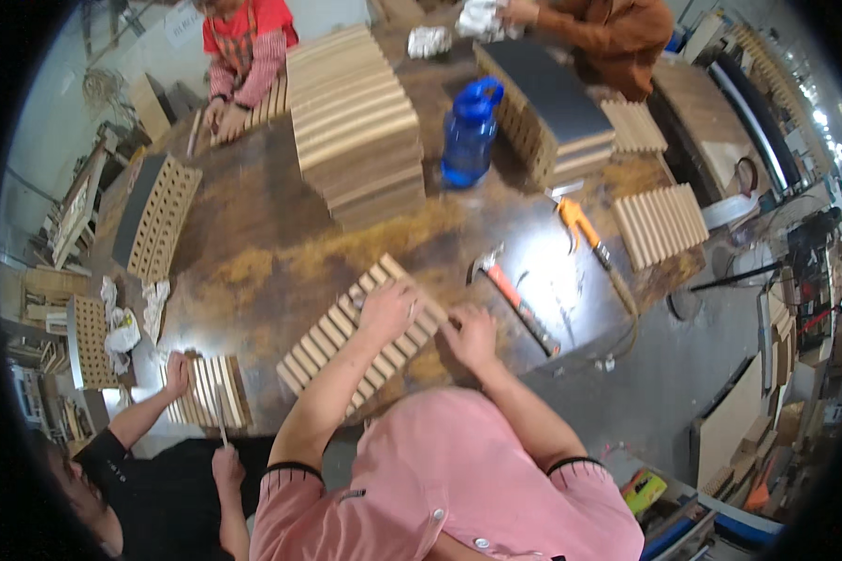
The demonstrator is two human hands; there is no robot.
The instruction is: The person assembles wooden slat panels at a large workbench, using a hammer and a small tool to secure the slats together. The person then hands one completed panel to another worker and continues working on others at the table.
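A slatted wooden panel (323, 351) lies at an angle on the table in front of me, its pale strips alternating with dark gaps. My left hand (390, 310) rests on the panel's upper half, fingers curled downward; a small greyish bit shows at its left side, but what is under the palm is hidden. At the panel's right edge, my right hand (472, 335) is closed with its fingers against the wood. To the right of that hand lies a hammer (515, 297) with a red and black handle.
An orange air blow gun (578, 224) with a hose lies right of the hammer. Beyond stand a tall stack of slatted panels (355, 112), a blue bottle (470, 136) and a dark-topped stack (552, 89). Co-workers' hands are at the left (178, 374) and far side (225, 122).
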